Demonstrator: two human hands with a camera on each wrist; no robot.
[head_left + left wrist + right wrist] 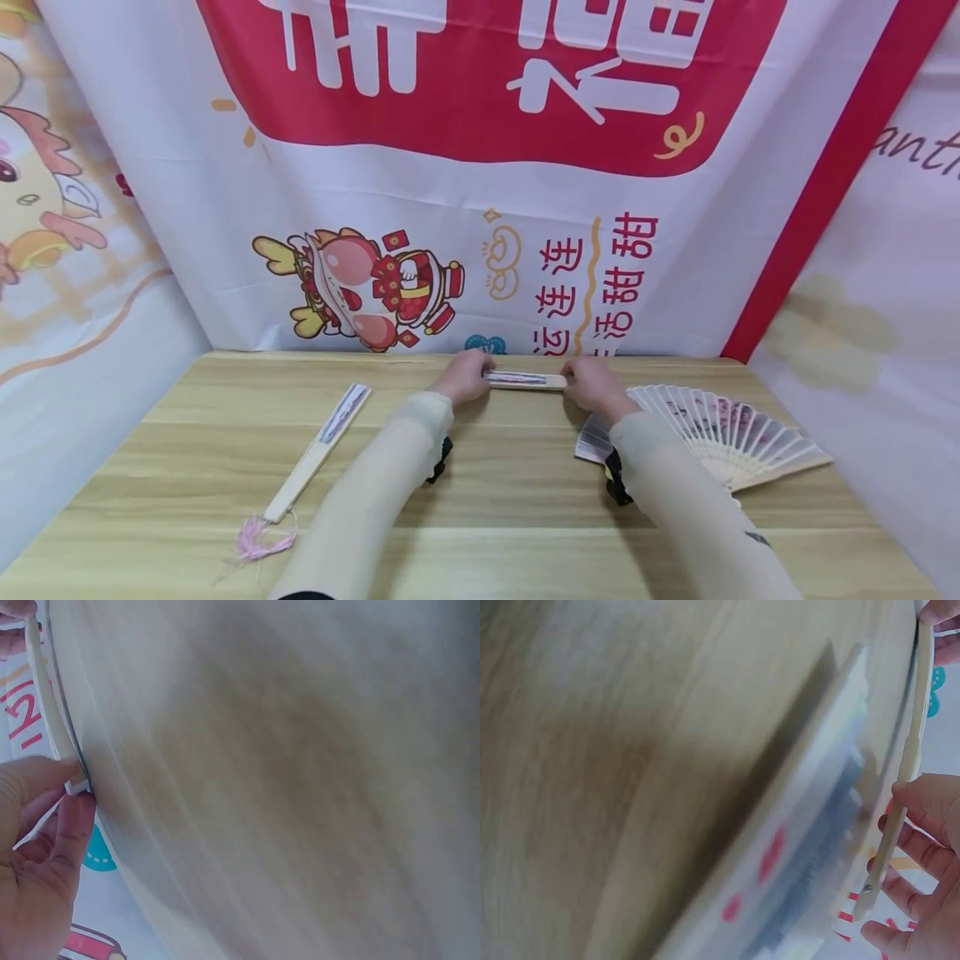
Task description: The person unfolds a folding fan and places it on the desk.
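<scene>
Head view: both hands grip one folded fan near the table's far edge

The left hand [463, 377] pinches one end of the folded fan [525, 381] between thumb and fingers, while the right hand [597, 385] grasps the other end, its thumb on one side and its fingers curled on the other. A small rivet shows at the fan's right-hand end in the right wrist view. The fan lies crosswise between the two hands, its printed strip showing; whether it touches the table [495, 517] I cannot tell.

Both forearms wear pale sleeves [375, 492], with a black device [617, 479] below the right wrist. Under and beside the right forearm an open fan [750, 429] is spread on the wood, red flowers on its leaf, partly hidden by the arm. Off to the left, well apart from the hands, a second folded fan [318, 454] lies slantwise, a pink tassel [262, 540] at its near end.

Behind the table hangs a white backdrop [225, 208] with a red panel [480, 125] and a cartoon dragon figure [367, 287] printed sideways
</scene>
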